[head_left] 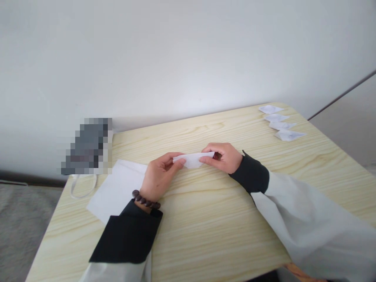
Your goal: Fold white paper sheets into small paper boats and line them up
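The folded white paper [194,159] is held at the middle of the surface [205,219], its long axis running left to right. The left hand [160,176] pinches its left end and the right hand [225,156] pinches its right end, both equally near. Four small folded papers [280,123] lie well apart at the far right corner.
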`<move>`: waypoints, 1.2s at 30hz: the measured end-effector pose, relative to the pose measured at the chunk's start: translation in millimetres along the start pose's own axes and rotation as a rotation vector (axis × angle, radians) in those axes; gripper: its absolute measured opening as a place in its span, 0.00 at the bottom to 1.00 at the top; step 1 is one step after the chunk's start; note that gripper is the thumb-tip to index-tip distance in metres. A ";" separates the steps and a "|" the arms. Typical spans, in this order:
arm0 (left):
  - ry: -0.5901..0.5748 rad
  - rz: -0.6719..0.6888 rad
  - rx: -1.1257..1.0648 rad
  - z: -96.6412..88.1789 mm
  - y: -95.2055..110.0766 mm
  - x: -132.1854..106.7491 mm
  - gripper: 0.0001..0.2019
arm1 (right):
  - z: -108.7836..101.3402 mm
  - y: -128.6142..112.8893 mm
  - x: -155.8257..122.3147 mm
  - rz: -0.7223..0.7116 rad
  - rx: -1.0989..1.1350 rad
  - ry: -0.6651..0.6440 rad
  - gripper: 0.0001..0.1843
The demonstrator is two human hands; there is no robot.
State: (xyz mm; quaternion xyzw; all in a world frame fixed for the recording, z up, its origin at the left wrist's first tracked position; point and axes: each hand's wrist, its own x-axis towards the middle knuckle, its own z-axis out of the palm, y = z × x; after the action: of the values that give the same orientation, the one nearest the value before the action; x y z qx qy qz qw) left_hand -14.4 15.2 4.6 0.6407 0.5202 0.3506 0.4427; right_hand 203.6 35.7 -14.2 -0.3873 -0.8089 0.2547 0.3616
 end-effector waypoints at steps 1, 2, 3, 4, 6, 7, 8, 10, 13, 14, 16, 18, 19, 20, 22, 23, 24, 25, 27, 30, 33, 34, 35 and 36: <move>0.016 0.047 0.046 0.4 -0.2 -0.4 0.17 | -0.3 -0.1 -0.1 -0.029 -0.005 0.039 0.10; 0.038 0.110 0.098 0.5 -0.3 -0.6 0.14 | -0.8 -0.2 -0.2 -0.059 -0.014 0.083 0.10; 0.071 0.183 0.155 0.4 -0.3 -0.7 0.12 | -1.4 -0.4 -0.5 -0.086 -0.030 0.130 0.09; 0.114 0.258 0.214 0.1 -0.5 -0.6 0.09 | -2.0 -0.5 -0.7 -0.110 -0.049 0.173 0.09; 0.202 0.379 0.323 -0.8 -1.2 0.0 0.06 | -2.6 0.0 -1.2 -0.150 -0.091 0.234 0.07; 0.233 0.414 0.371 -1.3 -1.8 0.4 0.05 | -2.6 0.7 -1.4 -0.170 -0.107 0.243 0.07; 0.248 0.434 0.412 -1.8 -2.7 0.9 0.05 | -2.2 1.9 -1.6 -0.191 -0.119 0.238 0.07; 0.233 0.452 0.466 -2.5 -4.8 1.8 0.06 | -1.0 5.4 -2.0 -0.218 -0.141 0.212 0.07; 0.134 0.437 0.513 -3.2 -8.1 2.4 0.08 | 1.1 12.3 -2.5 -0.220 -0.158 0.158 0.06; 0.097 0.422 0.520 -3.3 -9.2 2.5 0.09 | 1.5 14.6 -2.7 -0.217 -0.154 0.132 0.06; 0.044 0.395 0.529 -3.7 -11.3 2.7 0.09 | 1.5 18.6 -2.8 -0.211 -0.147 0.072 0.07; 0.037 0.407 0.552 -4.2 -13.6 3.3 0.10 | 0.6 21.8 -2.8 -0.215 -0.153 0.020 0.09; 0.045 0.432 0.574 -4.5 -14.7 3.7 0.10 | 0.0 22.9 -2.8 -0.219 -0.160 0.004 0.10; 0.054 0.463 0.600 -4.7 -15.8 4.1 0.10 | -0.7 23.8 -2.8 -0.224 -0.169 -0.008 0.10; 0.063 0.523 0.650 -5.2 -17.2 4.7 0.09 | -2.0 24.6 -3.0 -0.235 -0.187 -0.026 0.12; 0.065 0.544 0.670 -5.3 -17.6 4.8 0.09 | -2.4 24.5 -3.2 -0.237 -0.195 -0.035 0.12; 0.068 0.557 0.685 -5.4 -17.8 4.8 0.09 | -2.7 24.1 -3.4 -0.237 -0.202 -0.041 0.12; 0.069 0.563 0.698 -5.3 -17.8 4.7 0.09 | -2.8 23.5 -3.6 -0.236 -0.209 -0.041 0.12; 0.072 0.564 0.719 -5.0 -17.6 4.5 0.10 | -2.7 21.7 -3.8 -0.238 -0.222 -0.024 0.12; 0.059 0.548 0.732 -4.5 -17.5 4.4 0.10 | -2.2 18.9 -2.6 -0.268 -0.237 0.002 0.11; 0.037 0.542 0.719 -4.3 -17.8 4.8 0.10 | -2.1 17.2 0.1 -0.321 -0.244 0.023 0.09; 0.034 0.542 0.712 -4.3 -17.8 4.9 0.11 | -2.2 16.9 1.0 -0.331 -0.250 0.030 0.09; 0.034 0.544 0.706 -4.4 -17.8 5.1 0.11 | -2.3 16.8 1.9 -0.336 -0.258 0.033 0.09; 0.034 0.545 0.701 -4.4 -17.6 5.1 0.11 | -2.3 16.7 2.5 -0.333 -0.268 0.032 0.10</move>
State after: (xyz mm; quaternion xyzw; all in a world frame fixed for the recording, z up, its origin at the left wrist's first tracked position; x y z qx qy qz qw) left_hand -23.6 22.2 -10.2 0.8598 0.4272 0.2675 0.0816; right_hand 211.7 47.6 -23.4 -0.2970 -0.8826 0.0753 0.3566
